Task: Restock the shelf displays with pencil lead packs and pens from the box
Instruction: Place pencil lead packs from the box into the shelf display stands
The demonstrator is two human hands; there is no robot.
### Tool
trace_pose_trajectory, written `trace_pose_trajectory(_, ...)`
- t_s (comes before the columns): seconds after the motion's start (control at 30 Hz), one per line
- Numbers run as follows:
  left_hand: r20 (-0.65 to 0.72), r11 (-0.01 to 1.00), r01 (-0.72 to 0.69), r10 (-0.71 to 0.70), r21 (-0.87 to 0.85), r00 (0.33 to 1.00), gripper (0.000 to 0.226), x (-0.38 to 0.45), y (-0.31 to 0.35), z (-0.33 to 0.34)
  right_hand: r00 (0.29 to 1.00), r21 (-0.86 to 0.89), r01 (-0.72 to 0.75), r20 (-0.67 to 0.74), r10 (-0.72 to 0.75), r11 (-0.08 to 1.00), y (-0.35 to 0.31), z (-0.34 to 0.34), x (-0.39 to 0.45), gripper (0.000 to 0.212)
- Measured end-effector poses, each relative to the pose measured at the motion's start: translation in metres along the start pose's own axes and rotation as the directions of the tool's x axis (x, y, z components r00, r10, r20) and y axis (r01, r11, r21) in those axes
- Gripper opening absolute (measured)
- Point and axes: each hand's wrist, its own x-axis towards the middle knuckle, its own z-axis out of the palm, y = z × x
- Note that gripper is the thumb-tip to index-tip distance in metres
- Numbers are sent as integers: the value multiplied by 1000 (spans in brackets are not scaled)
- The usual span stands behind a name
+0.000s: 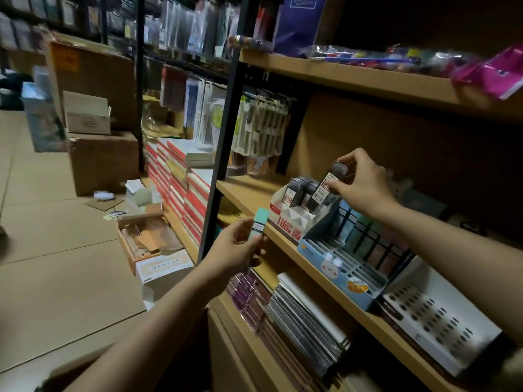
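Left hand (pixel 240 244) grips teal pack (pixel 258 225) | right hand (pixel 359 182) pinches dark lead pack (pixel 329 183) above display box (pixel 294 213)

My right hand (pixel 359 182) reaches far and pinches something. My left hand (pixel 240 247), nearer, grips something too.

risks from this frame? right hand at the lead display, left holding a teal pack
1. The right hand pinches a dark lead pack tilted over the crowded red-and-white display; pushing it in could topple its neighbours.
2. That display sits near the shelf edge, so a nudge might slide it off.
3. The left hand holds the teal pack in a loose-looking grip over open floor; it could drop.
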Motion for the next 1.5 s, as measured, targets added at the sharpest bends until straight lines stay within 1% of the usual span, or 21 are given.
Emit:
trace_pose_trajectory(0.13,-7,995,5,-6,-100,1000,34,9,1,-6,1000,52,1,-19,0,999,-10,36,19,36)
trace_pose_trajectory(0.27,-16,992,9,-12,-124,1000,32,16,2,-9,999,42,-17,-29,18,999,-13,63,31,35)
trace_pose_trajectory(0.43,-31,987,11,-16,-159,999,33,21,-3,-6,999,-45,10,-42,-12,999,-8,82,38,32)
trace_pose_trajectory(0.53,-35,986,19,-25,-166,999,36,22,-4,-2,999,-119,43,-9,-44,992,-6,90,40,34)
trace_pose_trajectory(0.63,-34,991,23,-28,-130,999,37,21,-5,3,998,-175,66,-4,-67,982,-9,96,39,34)
trace_pose_trajectory(0.73,-25,995,16,-18,-94,1000,37,20,-5,7,996,-275,91,2,-94,957,-10,99,35,29)
trace_pose_trajectory(0.87,-22,996,23,-25,-88,999,38,17,-4,8,997,-335,80,47,-68,939,-4,103,25,24)
trace_pose_trajectory(0.97,-27,995,24,-26,-98,999,38,15,-3,8,994,-376,79,104,-43,923,-1,99,17,38)
trace_pose_trajectory(1.0,-29,994,24,-27,-110,999,37,14,-3,8,994,-358,86,100,-53,930,-2,95,15,45)
trace_pose_trajectory(1.07,-43,988,28,-35,-152,998,34,12,-3,9,992,-226,129,42,-123,966,-8,83,10,53)
trace_pose_trajectory(1.13,-57,984,30,-40,-175,998,30,10,-3,11,975,-72,220,-15,-221,973,-15,67,3,45)
trace_pose_trajectory(1.17,-55,986,29,-39,-167,998,28,9,-3,13,967,-15,253,-23,-253,967,-18,59,-2,38)
trace_pose_trajectory(1.2,-48,988,27,-35,-150,998,28,8,-2,16,967,36,256,-7,-256,966,-20,50,-8,30)
trace_pose_trajectory(1.23,-38,991,23,-28,-132,999,28,6,-1,19,974,82,221,40,-224,972,-20,43,-14,24)
trace_pose_trajectory(1.27,-24,993,16,-19,-117,1000,28,5,-1,24,978,124,155,119,-170,980,-19,37,-22,20)
trace_pose_trajectory(1.33,9,993,0,1,-114,1000,28,1,3,33,953,205,3,297,-65,979,-17,30,-39,20)
trace_pose_trajectory(1.37,29,993,-10,13,-118,999,27,0,4,39,940,236,-54,340,-31,970,-16,27,-48,22)
trace_pose_trajectory(1.5,134,990,-53,71,-130,989,18,-4,7,62,947,277,-132,318,39,952,-9,13,-73,27)
